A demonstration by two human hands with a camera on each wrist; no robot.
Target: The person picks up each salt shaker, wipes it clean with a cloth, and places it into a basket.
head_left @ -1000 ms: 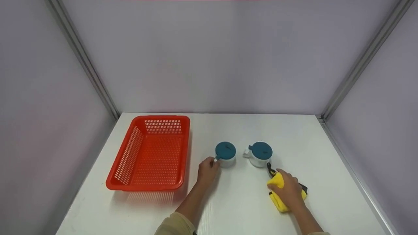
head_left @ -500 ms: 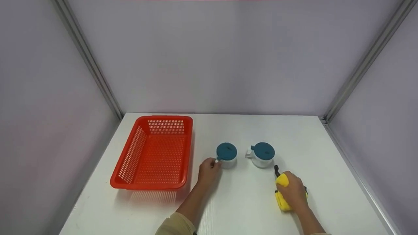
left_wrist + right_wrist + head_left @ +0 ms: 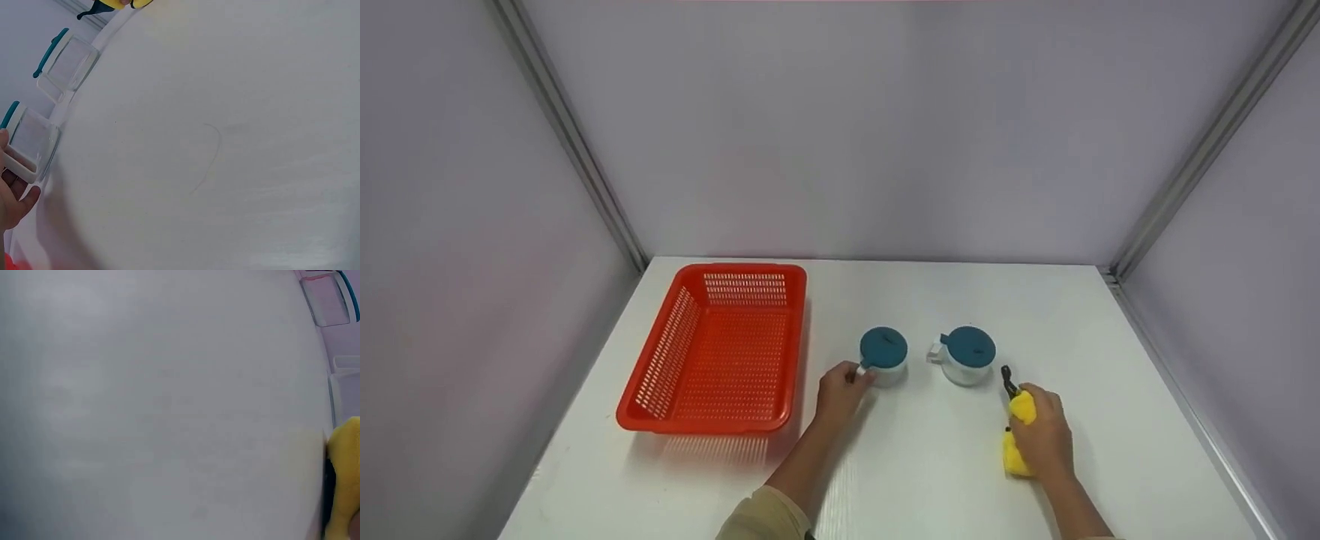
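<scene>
Two clear, squat jars with teal lids and white handles stand upright on the white table. My left hand (image 3: 840, 394) holds the left jar (image 3: 885, 356) by its handle, with the thumb low beside it in the left wrist view. The right jar (image 3: 969, 360) stands a short way off, its handle pointing left. To the right of it, my right hand (image 3: 1046, 431) grips a bunched yellow cloth (image 3: 1018, 457) with a black strip sticking out toward the back. In the right wrist view the cloth (image 3: 346, 467) shows at the right edge; most of that hand is out of frame.
A red perforated plastic basket (image 3: 727, 367) sits on the left of the white table (image 3: 930, 480). Pale panels (image 3: 855, 135) rise behind and at both sides, with grey metal strips along the corners.
My right hand has shifted a little to the right with the cloth, and the black strip now lies farther from the right jar. The left hand keeps its hold. The head view has shifted slightly.
</scene>
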